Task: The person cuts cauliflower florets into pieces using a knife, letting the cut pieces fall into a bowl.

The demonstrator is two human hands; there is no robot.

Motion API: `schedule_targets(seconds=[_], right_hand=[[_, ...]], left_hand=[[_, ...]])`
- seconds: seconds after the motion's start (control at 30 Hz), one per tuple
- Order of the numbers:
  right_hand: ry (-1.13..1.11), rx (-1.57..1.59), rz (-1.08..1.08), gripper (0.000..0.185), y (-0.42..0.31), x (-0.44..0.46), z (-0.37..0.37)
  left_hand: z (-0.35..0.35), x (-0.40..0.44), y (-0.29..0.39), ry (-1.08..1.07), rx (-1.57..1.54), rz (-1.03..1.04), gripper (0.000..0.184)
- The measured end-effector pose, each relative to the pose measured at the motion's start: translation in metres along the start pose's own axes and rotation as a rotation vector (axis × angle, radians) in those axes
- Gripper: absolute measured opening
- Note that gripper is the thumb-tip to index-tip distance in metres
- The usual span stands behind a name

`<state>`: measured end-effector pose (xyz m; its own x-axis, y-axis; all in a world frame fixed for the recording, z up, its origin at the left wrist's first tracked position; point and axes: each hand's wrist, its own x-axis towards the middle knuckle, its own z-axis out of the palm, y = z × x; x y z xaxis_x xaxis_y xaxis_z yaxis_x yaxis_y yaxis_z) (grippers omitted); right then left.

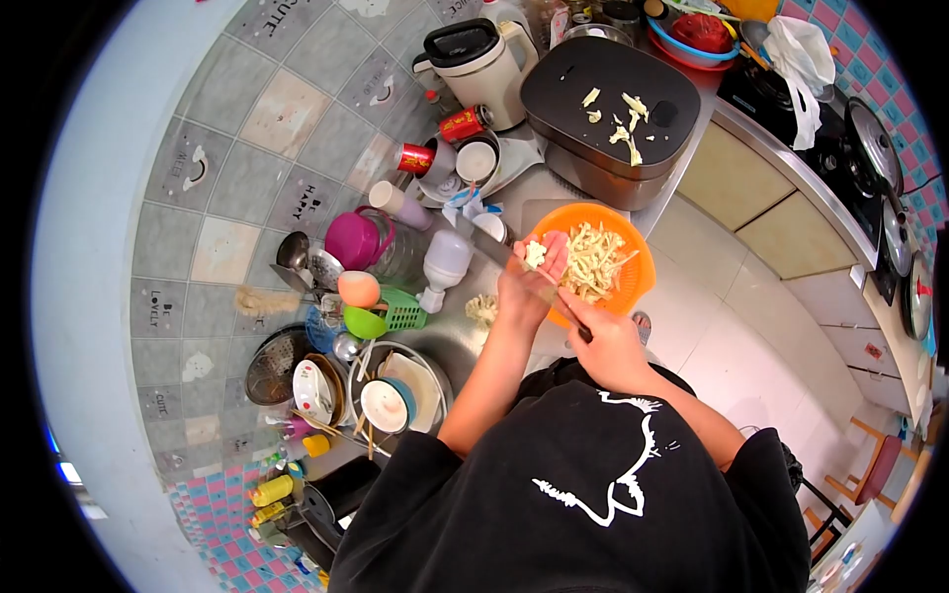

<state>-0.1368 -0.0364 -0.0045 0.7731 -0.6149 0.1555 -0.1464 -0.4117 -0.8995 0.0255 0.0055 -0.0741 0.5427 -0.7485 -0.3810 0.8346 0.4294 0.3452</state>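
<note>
My left hand (535, 282) is palm up at the near side of an orange basket (645, 265), holding a small pale cauliflower piece (535, 254). My right hand (605, 348) is closed round the handle of a kitchen knife (491, 247). Its broad blade points up and left, passing across my left hand. Pale cut cauliflower pieces (597, 261) fill much of the basket. On the steel counter, left of my left wrist, lies another pale clump (482, 309), partly hidden and too small to identify.
Behind the basket stands a dark-lidded cooker (613, 94) with scraps on top, beside a soymilk maker (474, 69). Cups, cans and a white bottle (448, 259) crowd the left. A basin (440, 381) holds bowls and chopsticks. The stove (840, 148) is far right.
</note>
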Motion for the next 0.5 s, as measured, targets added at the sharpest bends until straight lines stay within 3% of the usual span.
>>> schedule_targets(seconds=[0.17,0.5], right_hand=[[-0.115,-0.214,-0.083,0.052,-0.004,-0.002,-0.001],[-0.115,-0.150,-0.023,0.050,-0.001,0.001,0.004]], left_hand=[[-0.008,0.006,-0.002,0.045,0.086,0.096,0.032],[0.005,-0.012,-0.013,0.142,0.207,0.172,0.040]])
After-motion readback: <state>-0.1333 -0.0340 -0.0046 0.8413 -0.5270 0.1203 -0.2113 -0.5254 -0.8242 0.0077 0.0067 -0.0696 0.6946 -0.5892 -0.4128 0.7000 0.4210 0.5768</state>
